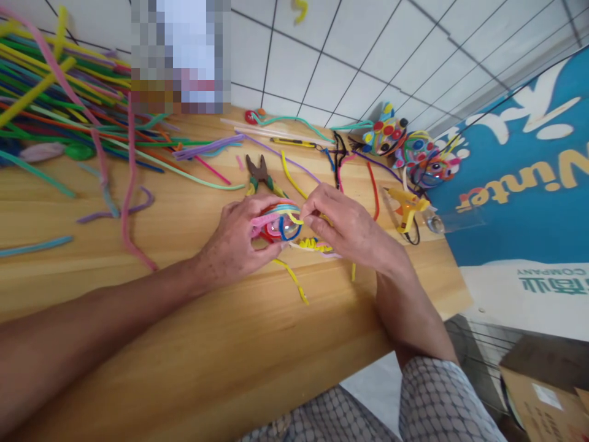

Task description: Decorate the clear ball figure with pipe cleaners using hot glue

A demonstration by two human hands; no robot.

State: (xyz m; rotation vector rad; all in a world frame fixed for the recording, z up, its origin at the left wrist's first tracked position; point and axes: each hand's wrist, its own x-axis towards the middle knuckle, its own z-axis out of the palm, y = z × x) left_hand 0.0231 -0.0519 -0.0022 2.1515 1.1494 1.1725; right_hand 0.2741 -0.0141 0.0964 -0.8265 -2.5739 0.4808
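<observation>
My left hand is closed around a small clear ball wrapped in pink, blue, red and yellow pipe cleaners. On the ball's right side, my right hand pinches a yellow pipe cleaner between thumb and forefinger. Just behind my left hand lie pliers with dark jaws and green-yellow handles, partly hidden by the hand. A coiled yellow pipe cleaner rests under my right hand, and a loose yellow strip lies in front of the ball.
Many coloured pipe cleaners are heaped at the back left. A yellow utility knife lies behind the pliers. Decorated balls sit at the back right, near a yellow glue gun. A blue printed board borders the table's right side.
</observation>
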